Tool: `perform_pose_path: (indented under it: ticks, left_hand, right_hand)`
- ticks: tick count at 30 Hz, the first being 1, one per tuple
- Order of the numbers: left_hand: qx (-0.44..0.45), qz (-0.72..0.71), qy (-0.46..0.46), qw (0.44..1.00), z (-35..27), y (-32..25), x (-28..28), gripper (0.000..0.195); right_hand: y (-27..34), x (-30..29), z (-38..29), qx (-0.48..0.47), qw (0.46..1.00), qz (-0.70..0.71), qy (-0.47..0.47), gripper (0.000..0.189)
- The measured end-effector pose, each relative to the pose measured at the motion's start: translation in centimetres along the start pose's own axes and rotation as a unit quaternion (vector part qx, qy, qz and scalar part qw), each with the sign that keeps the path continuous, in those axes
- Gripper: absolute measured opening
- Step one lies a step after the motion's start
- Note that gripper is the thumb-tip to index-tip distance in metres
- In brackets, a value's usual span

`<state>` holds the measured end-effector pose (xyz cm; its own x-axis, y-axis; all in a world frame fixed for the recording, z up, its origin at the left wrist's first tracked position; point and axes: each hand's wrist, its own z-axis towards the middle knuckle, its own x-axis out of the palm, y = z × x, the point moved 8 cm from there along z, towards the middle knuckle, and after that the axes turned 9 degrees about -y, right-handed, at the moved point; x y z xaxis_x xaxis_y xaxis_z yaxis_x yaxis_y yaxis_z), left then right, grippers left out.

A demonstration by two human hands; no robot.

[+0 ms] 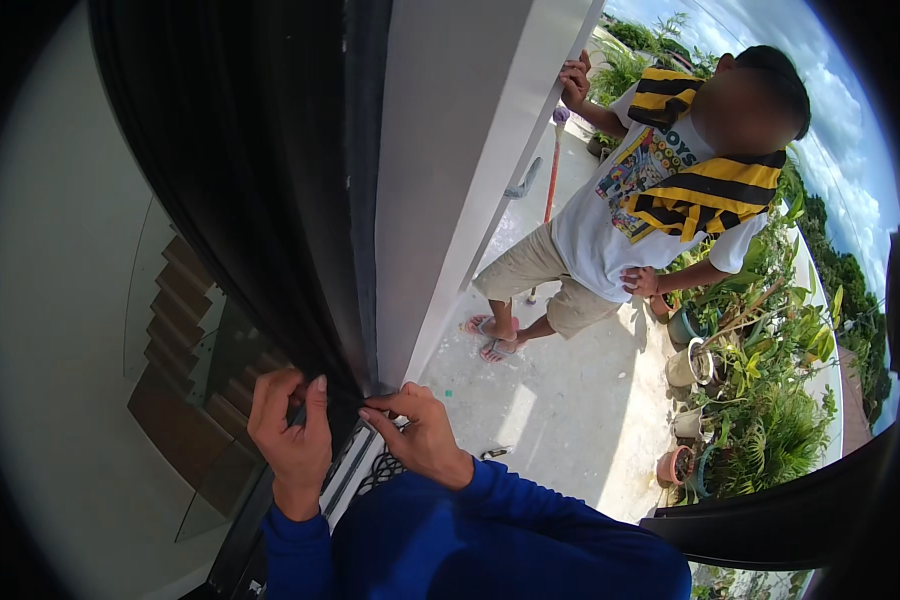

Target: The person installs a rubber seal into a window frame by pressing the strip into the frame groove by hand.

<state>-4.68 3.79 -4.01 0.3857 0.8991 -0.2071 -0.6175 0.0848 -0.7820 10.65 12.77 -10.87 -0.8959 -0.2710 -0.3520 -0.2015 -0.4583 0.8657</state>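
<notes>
My right hand point(421, 433) pinches thumb and forefinger together at a thin dark edge, beside the foot of a tall black door or window frame point(270, 150). What the fingertips grip looks like a narrow black strip point(361, 397), though it blends into the dark frame. To its left, my left hand point(292, 439) is raised with curled fingers and the thumb apart. Nothing shows between that thumb and forefinger. A grey strip point(364, 187) runs along the frame, against a pale wall edge point(450, 150). Below my hands lies a metal track point(356, 465).
A person point(615, 195) stands outside to the right, one hand on the wall. Potted plants point(750, 375) line the terrace's far edge. A small dark object point(497, 452) lies on the concrete floor point(555, 390). Behind glass on the left rises a wooden staircase point(180, 315).
</notes>
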Motion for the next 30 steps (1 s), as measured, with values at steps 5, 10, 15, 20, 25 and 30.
perform_pose_path:
  ticks: [5, 10, 15, 20, 25, 30]
  left_hand:
    - [-0.007, 0.004, 0.001, 1.0, 0.3, 0.4, 0.1, 0.01]
    - [0.065, 0.058, -0.01, 0.996, 0.5, 0.2, 0.0, 0.01]
    - [0.087, 0.066, -0.025, 0.994, 0.1, 0.1, -0.3, 0.009]
    - [0.085, 0.079, -0.023, 0.993, -0.4, 0.2, 0.2, 0.009]
    - [-0.032, 0.078, -0.042, 0.996, -1.2, 2.5, -0.4, 0.013]
    - [-0.088, 0.14, -0.031, 0.986, -2.2, 5.1, -1.2, 0.019]
  right_hand:
    - [0.2, 0.7, -0.1, 0.011, 1.0, -0.018, 0.008, 0.015]
    - [-1.8, 3.3, -2.0, 0.11, 0.984, 0.109, 0.092, 0.024]
    - [-7.0, 5.9, -5.7, 0.223, 0.94, 0.193, 0.169, 0.03]
    - [-10.3, 5.6, -7.7, 0.212, 0.943, 0.16, 0.2, 0.03]
    - [-8.0, 1.9, -8.3, 0.211, 0.938, 0.201, 0.189, 0.028]
    - [-10.3, 0.7, -9.1, 0.224, 0.92, 0.201, 0.25, 0.026]
